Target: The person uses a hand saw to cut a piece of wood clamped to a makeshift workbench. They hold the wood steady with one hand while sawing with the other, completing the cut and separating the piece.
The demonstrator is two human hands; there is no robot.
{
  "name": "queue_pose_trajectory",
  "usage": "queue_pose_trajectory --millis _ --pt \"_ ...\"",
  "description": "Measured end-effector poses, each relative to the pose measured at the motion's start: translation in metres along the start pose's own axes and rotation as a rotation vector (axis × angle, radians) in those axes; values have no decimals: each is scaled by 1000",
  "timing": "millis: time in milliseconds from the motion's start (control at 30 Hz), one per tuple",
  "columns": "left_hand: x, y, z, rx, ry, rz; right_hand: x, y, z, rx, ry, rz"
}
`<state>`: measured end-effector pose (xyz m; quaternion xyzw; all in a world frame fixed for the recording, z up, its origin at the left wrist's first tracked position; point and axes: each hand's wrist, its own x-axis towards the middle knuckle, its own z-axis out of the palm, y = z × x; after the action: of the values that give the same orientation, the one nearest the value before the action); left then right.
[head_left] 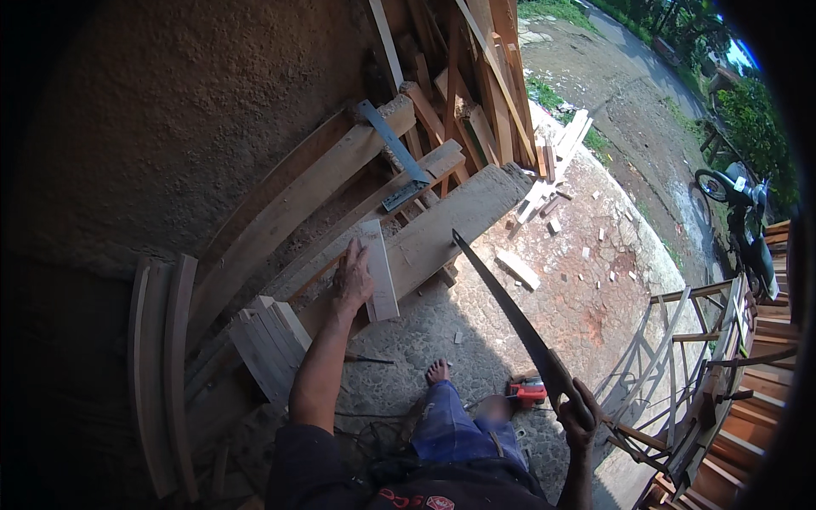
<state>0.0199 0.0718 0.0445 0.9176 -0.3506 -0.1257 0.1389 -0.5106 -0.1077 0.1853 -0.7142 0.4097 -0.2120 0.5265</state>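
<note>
My left hand grips a short pale wooden board along its left side. The board lies across a thick plank of the rough workbench. In my right hand is a handsaw, held by its handle out to the right. Its blade slants up and left, and the tip ends over the plank's near edge, apart from the short board. A blue-grey try square rests across the bench timbers just beyond the board.
Cut boards are stacked left of my forearm. Longer timbers lean at the back. A red power tool and a thin dark-handled tool lie on the floor, with offcuts scattered beyond. A wooden frame and motorcycle stand right.
</note>
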Motion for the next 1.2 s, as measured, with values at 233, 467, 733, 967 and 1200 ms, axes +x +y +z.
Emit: queue_pose_trajectory --millis 233,467,733,967,1200 --pt "-1 3 -29 517 -255 535 38 -3 9 -437 247 -479" --pt "-2 43 -30 141 -323 85 22 -10 16 -338 185 -363" --pt "-14 41 -7 6 -38 -124 20 -19 62 -162 -1 -352" --pt "-5 35 40 -67 310 -76 33 -10 98 -71 -229 -346" --pt "2 44 63 69 447 -178 37 3 115 175 -257 -139"
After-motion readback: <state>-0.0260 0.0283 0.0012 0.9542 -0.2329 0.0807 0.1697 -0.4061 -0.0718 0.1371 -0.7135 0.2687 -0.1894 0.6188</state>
